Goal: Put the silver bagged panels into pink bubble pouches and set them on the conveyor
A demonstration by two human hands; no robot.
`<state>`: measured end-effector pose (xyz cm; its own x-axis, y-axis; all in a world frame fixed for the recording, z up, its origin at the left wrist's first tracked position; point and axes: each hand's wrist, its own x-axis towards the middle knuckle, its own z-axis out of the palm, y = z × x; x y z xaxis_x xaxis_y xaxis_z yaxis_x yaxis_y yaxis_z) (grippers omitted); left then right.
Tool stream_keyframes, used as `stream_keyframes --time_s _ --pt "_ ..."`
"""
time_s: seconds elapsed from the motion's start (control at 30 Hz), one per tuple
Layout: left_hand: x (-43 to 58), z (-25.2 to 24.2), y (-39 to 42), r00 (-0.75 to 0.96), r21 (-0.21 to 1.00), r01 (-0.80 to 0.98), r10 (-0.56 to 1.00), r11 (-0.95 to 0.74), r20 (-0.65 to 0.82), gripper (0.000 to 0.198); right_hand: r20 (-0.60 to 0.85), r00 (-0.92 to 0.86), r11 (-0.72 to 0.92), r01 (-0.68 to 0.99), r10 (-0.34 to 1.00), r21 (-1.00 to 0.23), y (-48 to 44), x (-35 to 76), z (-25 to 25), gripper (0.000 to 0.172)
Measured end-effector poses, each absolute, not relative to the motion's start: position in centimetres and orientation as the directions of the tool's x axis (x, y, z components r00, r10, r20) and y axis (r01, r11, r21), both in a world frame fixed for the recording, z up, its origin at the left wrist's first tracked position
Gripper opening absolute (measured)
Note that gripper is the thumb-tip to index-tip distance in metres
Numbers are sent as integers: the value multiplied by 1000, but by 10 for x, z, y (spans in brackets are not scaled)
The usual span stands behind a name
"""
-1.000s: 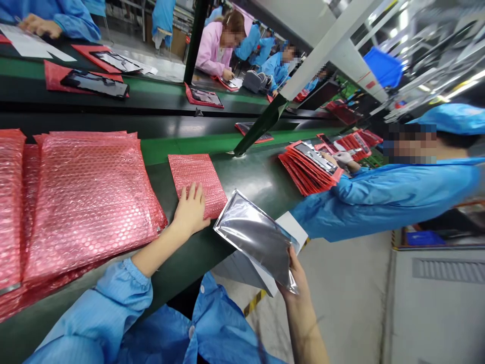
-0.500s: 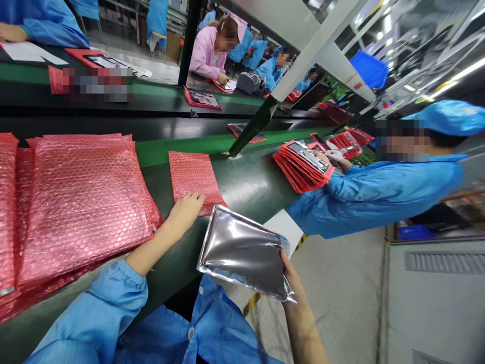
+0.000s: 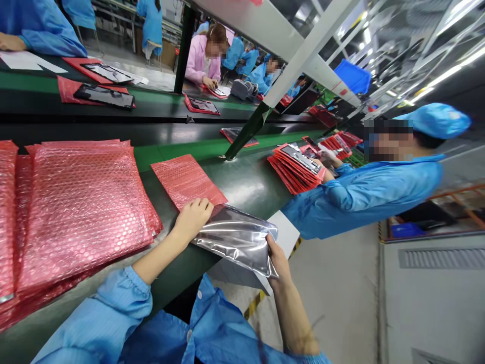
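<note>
Green conveyor worktop (image 3: pixel 246 182) runs through a factory line, with other blue-coated people seated along it at 2 o'clock and beyond. At 9 o'clock of the scene lies a tall stack of pink bubble bags (image 3: pixel 79 207). A single pink bubble bag (image 3: pixel 185 179) lies flat near the worktop's edge, just beside the stack.

Left hand (image 3: pixel 193 220) presses on the near end of that single bag, fingers curled at its mouth and touching the silver foil pouch (image 3: pixel 237 237). Right hand (image 3: pixel 278 258) pinches the pouch's corner at 4 o'clock, fingers clenched on the film. The pouch's leading edge lies at the bag's mouth; whether it is inside, I cannot tell. A white card (image 3: pixel 286 232) shows under the pouch.

The pouch looks light, slick and crinkly, with something flat and stiff inside; holding it by the edges seems safest. The bubble bag is soft and limp, so it likely needs pinning down at its mouth.
</note>
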<state>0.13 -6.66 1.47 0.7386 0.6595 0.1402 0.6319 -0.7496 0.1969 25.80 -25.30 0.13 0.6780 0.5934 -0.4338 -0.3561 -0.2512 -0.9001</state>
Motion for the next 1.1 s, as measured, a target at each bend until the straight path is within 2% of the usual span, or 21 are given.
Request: stream_keyframes --time_s 0.1,0.23,0.33,0.5,0.63,0.87,1.1 --pt "8 15 -71 765 207 592 624 -779 160 31 -378 682 -213 -316 626 -924 -248 248 4 59" --pt "13 16 -68 734 248 615 658 -749 167 34 -336 687 -183 -288 645 -940 -239 235 0 57" --pt "11 17 -62 681 263 665 712 -699 169 34 -353 763 -187 -300 542 -935 -231 231 -14 52" --pt "-3 13 -51 533 272 794 838 -544 121 38 -268 892 29 -299 364 -954 -217 233 -46 40" --pt "-8 6 -45 486 292 823 870 -488 82 36 -236 926 80 -270 296 -960 -204 244 -61 35" --pt "24 0 -31 478 381 780 865 -497 149 27 -191 923 99 -236 333 -967 -198 262 -66 38" --pt "74 -8 2 478 514 701 861 -494 175 38 -212 915 110 -263 342 -959 -212 288 -62 35"
